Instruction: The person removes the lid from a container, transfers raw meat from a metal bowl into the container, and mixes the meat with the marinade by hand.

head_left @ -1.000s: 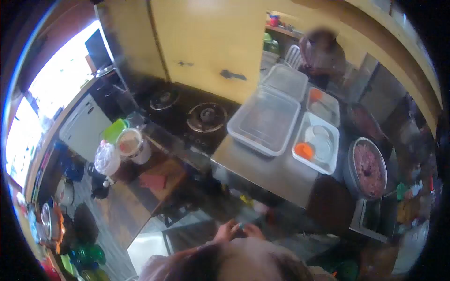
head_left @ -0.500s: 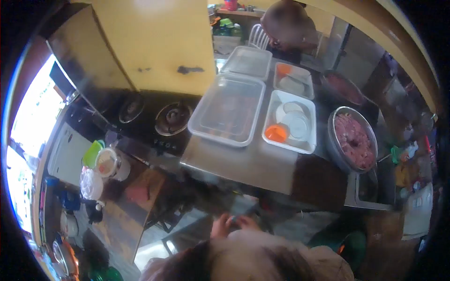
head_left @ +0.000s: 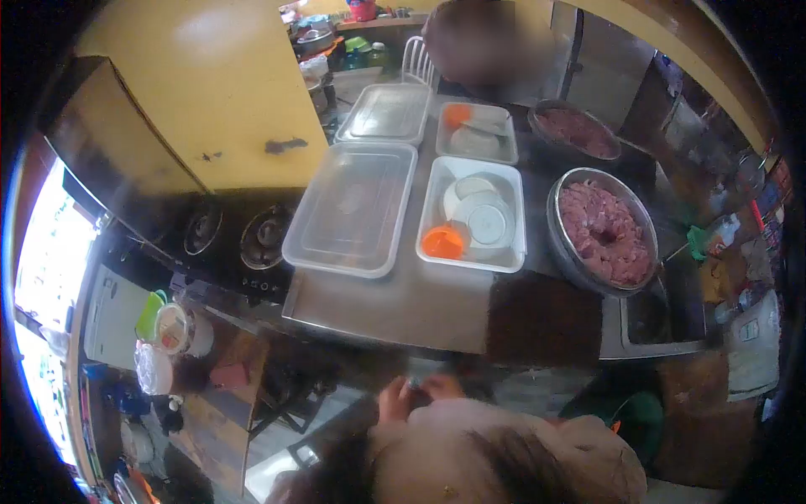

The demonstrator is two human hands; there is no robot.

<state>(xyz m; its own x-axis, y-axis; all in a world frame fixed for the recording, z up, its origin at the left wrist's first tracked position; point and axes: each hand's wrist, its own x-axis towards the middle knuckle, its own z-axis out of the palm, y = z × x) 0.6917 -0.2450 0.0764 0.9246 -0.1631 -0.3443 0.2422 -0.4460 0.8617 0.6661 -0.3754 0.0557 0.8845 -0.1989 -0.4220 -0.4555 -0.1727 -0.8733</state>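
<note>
Low in front of my body, my left hand [head_left: 393,401] and my right hand [head_left: 442,388] are close together with fingers curled in. Between them is a small dark and silvery spot, too small to name. Both hands are apart from the steel table [head_left: 395,311] ahead of me. On that table stand a lidded clear plastic container [head_left: 351,210] and a white tray [head_left: 515,252] with an orange cup [head_left: 442,242] and round pale discs [head_left: 485,220]. Farther right, a steel bowl [head_left: 557,239] holds raw meat pieces [head_left: 606,227].
Behind are a second lidded container [head_left: 388,113], another tray [head_left: 512,151] and a second bowl of meat [head_left: 578,130]. A sink [head_left: 663,315] is at right, a gas stove [head_left: 267,239] at left, a wooden table [head_left: 210,420] lower left. Another person [head_left: 487,46] is across the table.
My view has turned a little to the right, so the table and its contents sit farther left. The other person now leans closer to the table. My hands stay together.
</note>
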